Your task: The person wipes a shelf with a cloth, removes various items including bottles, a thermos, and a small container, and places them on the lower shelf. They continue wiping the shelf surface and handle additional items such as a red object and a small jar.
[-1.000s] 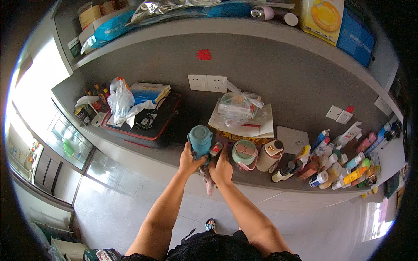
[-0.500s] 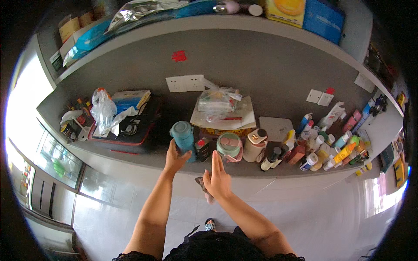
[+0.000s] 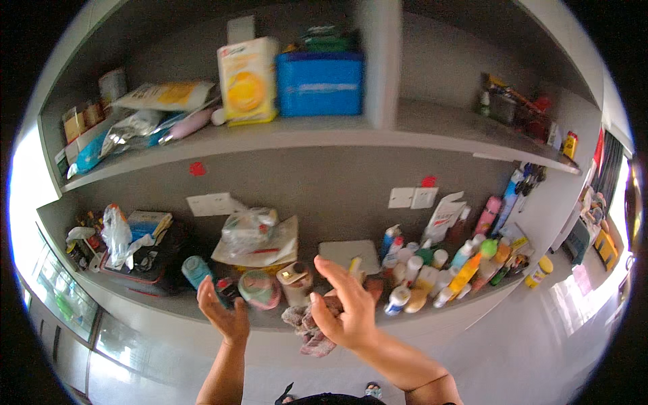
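Observation:
My left hand (image 3: 226, 316) is raised in front of the lower shelf with its fingers apart and nothing in it. Its fingertips are close to a blue bottle (image 3: 196, 269) and a small dark container (image 3: 227, 289); the gap is hard to judge. A crumpled brown-pink cloth (image 3: 314, 331) hangs from my right hand (image 3: 347, 314), gripped on the palm side, where the lower fingers are hidden. That hand's thumb and forefinger stretch apart. Between the hands stand a green-and-pink cup (image 3: 260, 289) and a cream bottle with a gold-coloured lid (image 3: 295, 282).
Many bottles and tubes (image 3: 439, 270) crowd the right of the lower shelf. A plastic-wrapped bundle (image 3: 250, 229) lies on papers, and a dark case (image 3: 152, 273) sits at the left. Above, the upper shelf (image 3: 324, 138) juts out, holding a yellow box (image 3: 248, 81) and a blue box (image 3: 320, 84).
The view has tilted up and turned right, bringing in the upper shelf. My left hand has come off the blue bottle. My right hand has moved rightward with the cloth, thumb and forefinger spreading.

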Available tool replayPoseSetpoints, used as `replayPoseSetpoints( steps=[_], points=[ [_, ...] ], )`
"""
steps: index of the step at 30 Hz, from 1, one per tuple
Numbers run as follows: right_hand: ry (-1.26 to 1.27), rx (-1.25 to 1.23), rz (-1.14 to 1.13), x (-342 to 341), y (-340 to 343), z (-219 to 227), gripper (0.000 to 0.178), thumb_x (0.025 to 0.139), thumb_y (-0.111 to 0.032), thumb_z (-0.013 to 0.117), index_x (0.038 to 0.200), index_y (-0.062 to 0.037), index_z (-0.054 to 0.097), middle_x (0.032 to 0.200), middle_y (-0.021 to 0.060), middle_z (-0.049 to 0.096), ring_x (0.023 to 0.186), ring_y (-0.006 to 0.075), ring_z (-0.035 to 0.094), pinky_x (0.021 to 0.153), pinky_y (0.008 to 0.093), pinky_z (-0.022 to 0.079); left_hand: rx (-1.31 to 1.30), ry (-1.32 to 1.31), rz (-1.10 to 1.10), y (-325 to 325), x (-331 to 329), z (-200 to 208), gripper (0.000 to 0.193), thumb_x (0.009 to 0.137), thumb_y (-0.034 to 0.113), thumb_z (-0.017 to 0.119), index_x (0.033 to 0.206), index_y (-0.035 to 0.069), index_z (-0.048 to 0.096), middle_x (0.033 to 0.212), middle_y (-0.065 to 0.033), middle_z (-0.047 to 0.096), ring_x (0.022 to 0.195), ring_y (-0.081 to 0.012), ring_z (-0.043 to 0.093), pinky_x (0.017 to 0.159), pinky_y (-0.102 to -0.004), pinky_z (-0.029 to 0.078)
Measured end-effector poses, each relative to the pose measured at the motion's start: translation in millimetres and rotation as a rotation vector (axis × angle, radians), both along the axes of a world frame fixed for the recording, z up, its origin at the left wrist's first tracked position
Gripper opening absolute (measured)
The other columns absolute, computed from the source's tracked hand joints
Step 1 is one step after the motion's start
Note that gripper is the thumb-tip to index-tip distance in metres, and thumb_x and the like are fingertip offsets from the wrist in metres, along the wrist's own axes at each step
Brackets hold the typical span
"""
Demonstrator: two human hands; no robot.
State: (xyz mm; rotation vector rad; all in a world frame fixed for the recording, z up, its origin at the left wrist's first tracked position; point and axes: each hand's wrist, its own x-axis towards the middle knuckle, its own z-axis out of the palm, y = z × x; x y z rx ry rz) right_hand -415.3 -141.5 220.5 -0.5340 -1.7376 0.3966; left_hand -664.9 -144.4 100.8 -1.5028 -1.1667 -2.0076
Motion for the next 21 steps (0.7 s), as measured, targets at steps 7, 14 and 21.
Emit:
replayPoseSetpoints(
  steps=[7,14,21],
  points=[
    [0.102,0.346,-0.103,165.4,45.2,121.1,0.043,0.081,-0.001,0.062,0.123,0.0027,0.054,0.118,0.0163,0.062,0.069,0.0075,0.059,0.052,0.0182,0.046,0.306,0.409,-0.213,48.7,187.5,161.7,0.057,0.066,0.006,0.067,0.120,0.008,0.047,0.124,-0.0193,0.050,0.122,-0.0383,0.045,0.104,-0.0513,0.033],
    [0.305,0.808,-0.425,262.2,89.3,243.7,0.033,0.086,0.000,0.060,0.119,0.0011,0.056,0.107,0.0107,0.065,0.071,0.0028,0.055,0.058,0.0147,0.042,0.304,0.704,-0.020,62.7,256.3,280.7,0.027,0.066,0.008,0.066,0.093,0.005,0.060,0.100,-0.0143,0.063,0.105,-0.0363,0.057,0.098,-0.0526,0.040],
    [0.025,0.726,-0.667,304.4,144.2,237.8,0.015,0.084,-0.011,0.068,0.095,-0.0026,0.063,0.088,0.0096,0.063,0.074,0.0213,0.060,0.067,0.0306,0.047,0.199,0.887,0.086,75.5,251.9,295.3,0.031,0.062,0.007,0.069,0.092,0.006,0.063,0.097,-0.0118,0.062,0.095,-0.0324,0.060,0.093,-0.0494,0.044]
  ],
)
